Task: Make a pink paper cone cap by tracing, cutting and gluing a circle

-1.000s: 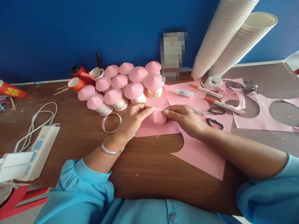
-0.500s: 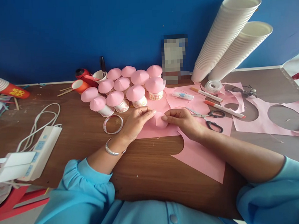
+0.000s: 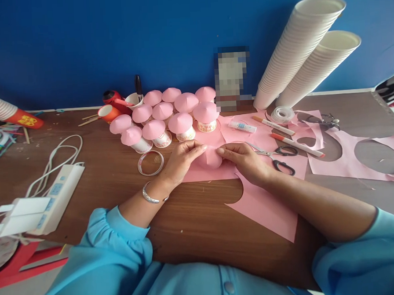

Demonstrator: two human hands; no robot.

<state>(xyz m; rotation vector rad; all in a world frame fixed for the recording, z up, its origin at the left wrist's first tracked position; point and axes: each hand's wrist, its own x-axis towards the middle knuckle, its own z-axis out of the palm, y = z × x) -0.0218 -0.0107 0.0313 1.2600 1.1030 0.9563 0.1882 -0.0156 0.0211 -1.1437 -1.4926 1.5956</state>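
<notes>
Between both hands is a pink paper cone [image 3: 212,161], its seam line facing me. My left hand [image 3: 185,159] pinches its left side between thumb and fingers, a silver bangle on that wrist. On the other side my right hand [image 3: 242,156] pinches the cone's right edge with thumb and forefinger. Pink paper [image 3: 198,174] lies under the hands, and a cut sheet [image 3: 269,209] extends toward me. Beyond them stand several small cups with pink cone tops [image 3: 180,122]. Scissors [image 3: 271,153] with black handles lie just right of my right hand.
A glue stick [image 3: 242,127], two markers [image 3: 297,145] and a tape roll [image 3: 282,114] lie to the right. Tall paper cup stacks [image 3: 299,49] lean before the blue wall. A power strip [image 3: 62,196] with cables lies left, and a paper ring [image 3: 150,163] near my left hand.
The view has shifted slightly. My right fingers have moved a little up and outward along the cone's edge; the left hand keeps its pinch.
</notes>
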